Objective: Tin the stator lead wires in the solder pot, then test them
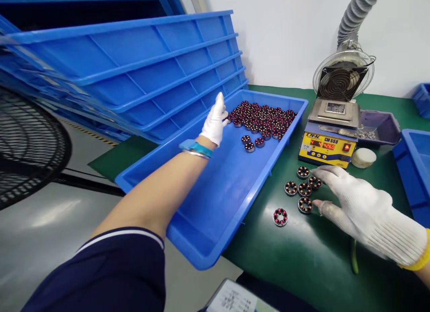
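Observation:
My left hand (214,120), in a white glove, reaches into a blue tray (215,204) and its fingertips are at a heap of small round wound stators (265,117) at the tray's far end; whether it grips one is hidden. Three loose stators (251,143) lie just in front of the heap. My right hand (363,209), also gloved, lies flat with fingers spread on the green mat, its fingertips touching a group of several stators (304,189). One more stator (280,216) lies apart, nearer me.
A yellow solder pot with a red display (327,146) stands behind the group, a fume extractor fan and hose (342,77) above it. Stacked blue trays (134,70) lean at the left. A purple bin (383,126), a white round pad (363,157) and another blue tray (414,168) sit at right.

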{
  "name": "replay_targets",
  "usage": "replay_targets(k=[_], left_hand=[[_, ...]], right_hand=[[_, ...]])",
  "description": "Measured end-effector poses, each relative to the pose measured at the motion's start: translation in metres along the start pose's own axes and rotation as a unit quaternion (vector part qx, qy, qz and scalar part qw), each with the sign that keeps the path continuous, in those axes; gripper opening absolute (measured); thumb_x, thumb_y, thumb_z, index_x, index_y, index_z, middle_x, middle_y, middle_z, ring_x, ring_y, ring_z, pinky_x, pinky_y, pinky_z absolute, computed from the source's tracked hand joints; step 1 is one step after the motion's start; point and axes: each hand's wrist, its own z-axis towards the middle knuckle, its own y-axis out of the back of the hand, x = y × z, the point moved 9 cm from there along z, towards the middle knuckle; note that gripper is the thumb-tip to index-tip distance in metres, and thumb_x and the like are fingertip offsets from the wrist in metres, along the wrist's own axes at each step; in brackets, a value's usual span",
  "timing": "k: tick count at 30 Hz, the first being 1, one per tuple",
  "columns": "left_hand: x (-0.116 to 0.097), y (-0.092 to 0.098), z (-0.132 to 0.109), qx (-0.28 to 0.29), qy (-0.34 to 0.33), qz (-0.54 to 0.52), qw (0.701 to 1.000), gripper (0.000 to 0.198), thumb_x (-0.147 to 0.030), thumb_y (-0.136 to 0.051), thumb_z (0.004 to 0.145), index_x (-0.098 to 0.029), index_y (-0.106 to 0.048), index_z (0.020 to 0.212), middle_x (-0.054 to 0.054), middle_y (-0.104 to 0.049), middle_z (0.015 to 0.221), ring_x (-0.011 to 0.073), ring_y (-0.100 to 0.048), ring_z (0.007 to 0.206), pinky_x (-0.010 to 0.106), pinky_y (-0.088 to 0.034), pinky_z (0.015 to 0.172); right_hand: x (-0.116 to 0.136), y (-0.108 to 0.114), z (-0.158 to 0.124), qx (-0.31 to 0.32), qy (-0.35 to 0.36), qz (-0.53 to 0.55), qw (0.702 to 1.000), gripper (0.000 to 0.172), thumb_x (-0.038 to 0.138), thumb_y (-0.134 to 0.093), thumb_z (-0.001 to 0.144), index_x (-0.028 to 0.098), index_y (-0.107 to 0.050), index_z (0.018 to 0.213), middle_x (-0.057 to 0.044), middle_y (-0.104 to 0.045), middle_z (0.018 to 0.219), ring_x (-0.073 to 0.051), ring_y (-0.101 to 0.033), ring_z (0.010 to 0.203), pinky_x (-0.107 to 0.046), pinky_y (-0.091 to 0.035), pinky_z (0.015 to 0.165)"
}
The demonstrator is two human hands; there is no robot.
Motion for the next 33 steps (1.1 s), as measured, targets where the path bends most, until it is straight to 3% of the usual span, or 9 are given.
replay_targets(k=[2, 4, 6, 8, 13, 20, 26, 29, 33], left_hand=[[0.011, 0.008, -0.002, 0.009, -0.008, -0.017, 1.000, 0.089, -0.073, -0.014, 0.090, -0.015, -0.002, 0.155, 0.015, -0.026, 0.158, 0.0245, -0.035, 0.142, 0.035, -0.038, 0.109], [0.010, -0.003, -0.012, 0.031, -0.031, 0.011, 0.999, 0.114, -0.081, -0.048, 0.074, -0.013, -0.008, 0.156, 0.016, -0.022, 0.160, 0.0299, -0.026, 0.146, 0.039, -0.028, 0.117], [-0.003, -0.030, -0.022, 0.068, -0.077, 0.082, 0.991, 0.139, -0.077, -0.074, 0.048, -0.015, -0.011, 0.156, 0.017, -0.010, 0.163, 0.0371, -0.016, 0.148, 0.043, -0.020, 0.120], [-0.021, -0.062, -0.026, 0.097, -0.117, 0.161, 0.975, 0.146, -0.076, -0.077, 0.040, -0.018, -0.011, 0.156, 0.016, -0.001, 0.163, 0.0401, -0.011, 0.148, 0.046, -0.020, 0.120], [-0.045, -0.099, -0.013, 0.065, -0.092, 0.212, 0.971, 0.097, -0.079, -0.048, 0.075, -0.019, -0.033, 0.150, 0.017, -0.026, 0.158, 0.0398, -0.021, 0.145, 0.051, -0.027, 0.116], [-0.043, -0.086, -0.060, 0.045, -0.123, 0.228, 0.965, 0.055, -0.056, -0.037, 0.094, -0.028, -0.049, 0.140, 0.004, -0.043, 0.150, 0.0273, -0.032, 0.141, 0.041, -0.029, 0.116], [-0.033, -0.074, -0.077, 0.061, -0.074, 0.249, 0.964, 0.086, -0.073, -0.049, 0.079, -0.026, -0.033, 0.150, 0.013, -0.017, 0.162, 0.0378, -0.029, 0.143, 0.049, -0.033, 0.112], [-0.031, -0.084, -0.067, 0.102, -0.033, 0.246, 0.963, 0.090, -0.078, -0.044, 0.077, -0.028, -0.031, 0.150, 0.013, -0.021, 0.161, 0.0396, -0.039, 0.136, 0.051, -0.037, 0.108], [-0.043, -0.089, -0.064, 0.087, -0.041, 0.267, 0.959, 0.082, -0.075, -0.035, 0.083, -0.026, -0.035, 0.148, 0.015, -0.033, 0.155, 0.0396, -0.046, 0.128, 0.052, -0.042, 0.101]], right_hand=[[0.000, -0.003, 0.001, 0.008, 0.002, -0.005, 1.000, 0.052, 0.039, -0.051, 0.089, 0.031, -0.046, 0.141, -0.002, -0.050, 0.144, -0.030, -0.063, 0.112, -0.035, -0.057, 0.065], [0.001, -0.006, 0.003, 0.016, 0.008, -0.005, 1.000, 0.053, 0.039, -0.051, 0.089, 0.030, -0.047, 0.141, -0.002, -0.050, 0.144, -0.030, -0.063, 0.110, -0.037, -0.058, 0.066], [0.002, -0.008, 0.004, 0.021, 0.011, -0.004, 1.000, 0.054, 0.039, -0.050, 0.089, 0.029, -0.046, 0.142, -0.002, -0.050, 0.144, -0.029, -0.063, 0.110, -0.038, -0.058, 0.068], [0.001, -0.009, 0.005, 0.024, 0.007, -0.001, 1.000, 0.054, 0.037, -0.050, 0.090, 0.028, -0.046, 0.142, -0.003, -0.049, 0.144, -0.029, -0.063, 0.109, -0.038, -0.057, 0.069], [0.000, -0.007, 0.008, 0.021, 0.012, 0.015, 1.000, 0.053, 0.037, -0.048, 0.091, 0.026, -0.046, 0.142, -0.006, -0.049, 0.144, -0.029, -0.063, 0.110, -0.036, -0.055, 0.070], [0.001, -0.008, 0.007, 0.052, 0.013, 0.011, 0.998, 0.054, 0.038, -0.049, 0.090, 0.028, -0.045, 0.143, -0.006, -0.050, 0.143, -0.030, -0.063, 0.110, -0.037, -0.055, 0.071], [0.007, -0.012, 0.009, 0.073, 0.024, 0.012, 0.997, 0.056, 0.038, -0.049, 0.089, 0.027, -0.045, 0.144, -0.005, -0.047, 0.146, -0.029, -0.064, 0.106, -0.038, -0.055, 0.071], [0.006, -0.010, 0.009, 0.058, 0.032, 0.013, 0.998, 0.054, 0.039, -0.048, 0.091, 0.026, -0.045, 0.143, -0.006, -0.048, 0.144, -0.029, -0.064, 0.104, -0.037, -0.054, 0.068], [0.001, -0.007, 0.011, 0.049, 0.019, 0.008, 0.999, 0.053, 0.040, -0.048, 0.091, 0.024, -0.046, 0.142, -0.007, -0.050, 0.142, -0.029, -0.063, 0.105, -0.036, -0.053, 0.069]])
